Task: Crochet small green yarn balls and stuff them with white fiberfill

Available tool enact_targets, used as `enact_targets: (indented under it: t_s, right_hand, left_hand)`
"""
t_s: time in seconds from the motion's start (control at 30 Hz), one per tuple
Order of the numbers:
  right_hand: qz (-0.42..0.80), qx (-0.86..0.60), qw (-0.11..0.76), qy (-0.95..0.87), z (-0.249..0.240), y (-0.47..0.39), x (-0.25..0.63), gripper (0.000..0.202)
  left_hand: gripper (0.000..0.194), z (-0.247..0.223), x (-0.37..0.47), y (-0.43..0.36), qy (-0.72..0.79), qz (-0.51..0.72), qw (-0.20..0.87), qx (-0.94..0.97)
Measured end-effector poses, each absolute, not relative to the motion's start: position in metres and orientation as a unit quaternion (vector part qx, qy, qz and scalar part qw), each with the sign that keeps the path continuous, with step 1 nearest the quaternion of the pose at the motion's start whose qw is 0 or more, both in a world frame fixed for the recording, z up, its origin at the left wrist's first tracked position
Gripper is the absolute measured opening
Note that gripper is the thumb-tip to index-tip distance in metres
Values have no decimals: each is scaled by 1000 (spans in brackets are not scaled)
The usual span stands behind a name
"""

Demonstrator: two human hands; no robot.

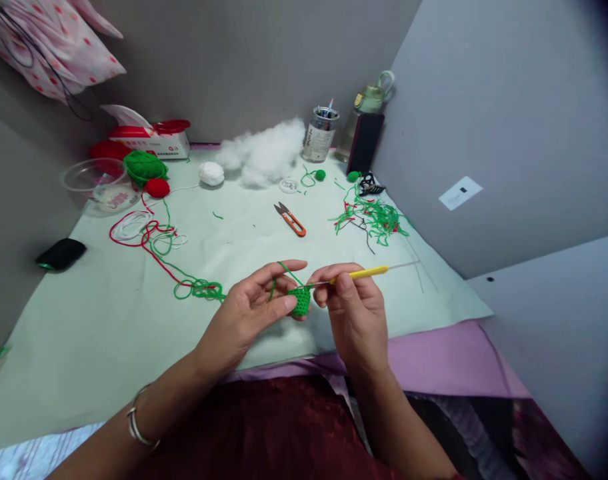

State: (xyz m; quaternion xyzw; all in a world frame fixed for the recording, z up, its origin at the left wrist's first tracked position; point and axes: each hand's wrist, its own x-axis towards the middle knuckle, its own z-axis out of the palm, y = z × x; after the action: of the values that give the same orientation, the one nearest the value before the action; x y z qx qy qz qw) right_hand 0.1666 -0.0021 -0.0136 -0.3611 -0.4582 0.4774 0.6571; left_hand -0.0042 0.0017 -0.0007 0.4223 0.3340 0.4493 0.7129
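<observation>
Left hand point(257, 303): thumb and fingers pinched on a small green crocheted piece point(301, 302). Right hand point(354, 303): fingers clasped about a yellow-handled hook point(367, 273), its long axis running nearly crosswise, the metal end meeting the piece's upper edge. From where I stand, the piece lies just left of the right fingertips; the left hand is nearer, touching it. A green strand point(293, 274) crosses the left forefinger. Beyond: orange-handled snips point(291, 220), then white stuffing point(264, 155); to the right, tangled yarn scraps point(381, 220).
</observation>
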Motion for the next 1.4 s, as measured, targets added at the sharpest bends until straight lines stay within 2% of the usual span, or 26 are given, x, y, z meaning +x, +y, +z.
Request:
enact_targets:
  t_s: [0.17, 0.3, 0.4, 0.6, 0.77, 0.83, 0.93, 1.03, 1.1, 1.27, 1.4]
  right_hand:
    - [488, -330, 651, -478, -12, -2, 169, 19]
    - [450, -336, 640, -524, -13, -5, 172, 20]
    - [364, -357, 623, -594, -9, -9, 175, 20]
    - [146, -339, 530, -764, -1, -16, 176, 24]
    - [-37, -369, 494, -786, -17, -20, 170, 36]
    - [-11, -371, 531, -762, -22, -20, 167, 36]
    - [153, -369, 620, -675, -19, -17, 165, 26]
    - [326, -355, 674, -559, -14, -11, 166, 21]
    - [396, -345, 671, -523, -14, -8, 166, 17]
    - [414, -356, 647, -533, -18, -7, 163, 18]
    - [432, -356, 655, -508, -15, -5, 166, 18]
  left_hand:
    - [42, 4, -3, 3, 357, 463, 677, 447]
    - [40, 7, -4, 1, 388, 456, 652, 465]
    - [40, 10, -3, -1, 405, 454, 628, 485]
    - [38, 13, 3, -2, 455, 480, 519, 542]
    - [53, 8, 5, -6, 392, 481, 675, 400]
    - [57, 8, 4, -5, 356, 459, 745, 328]
    - [55, 11, 0, -1, 342, 422, 796, 266]
    - [51, 13, -2, 1, 346, 441, 771, 302]
    - [48, 11, -1, 0, 353, 454, 742, 344]
    - [50, 5, 5, -3, 373, 469, 707, 376]
    - [52, 7, 3, 0, 345, 439, 751, 353]
